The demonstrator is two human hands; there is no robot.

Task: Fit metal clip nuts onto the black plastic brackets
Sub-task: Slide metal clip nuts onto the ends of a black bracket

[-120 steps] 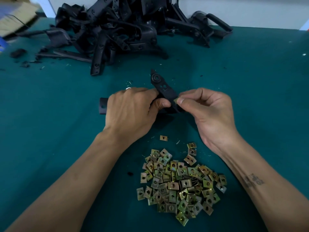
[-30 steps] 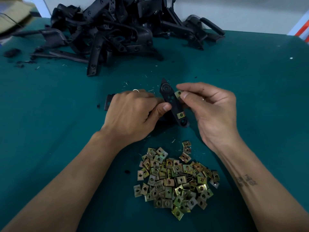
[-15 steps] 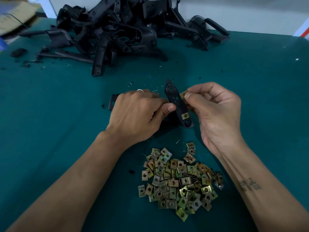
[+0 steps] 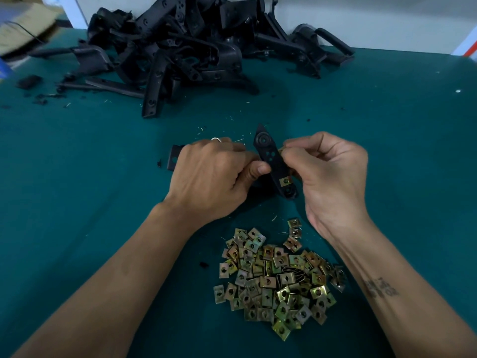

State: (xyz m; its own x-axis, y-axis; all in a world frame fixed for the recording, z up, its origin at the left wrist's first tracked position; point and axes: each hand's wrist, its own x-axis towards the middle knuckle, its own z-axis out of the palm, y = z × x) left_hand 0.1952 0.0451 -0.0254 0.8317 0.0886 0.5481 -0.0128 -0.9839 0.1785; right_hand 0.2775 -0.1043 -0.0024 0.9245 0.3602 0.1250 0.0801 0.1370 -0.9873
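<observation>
While the left hand (image 4: 214,177) grips the black plastic bracket (image 4: 273,164) over the middle of the green table (image 4: 77,202), thumb pressed on its near face, the right hand (image 4: 333,177) pinches a clip nut (image 4: 281,151) against the bracket's right edge, up by the three small holes. One fitted nut (image 4: 286,181) already sits lower down, close to the near end. The bracket looks stiff and light, easy to steady by its hidden left arm, which pokes out past the knuckles on the left. The nuts are small, thin sprung metal, probably slippery and sharp at the edges, so I'd hold them by the flat faces and push square on. The heap of loose nuts (image 4: 278,282) lies near the person, between the forearms, and the pile of brackets (image 4: 185,52) waits at the far side. Compared with four seconds ago, the bracket has been turned more upright, the lower nut has appeared on it, and the right hand has moved up to a second spot.
</observation>
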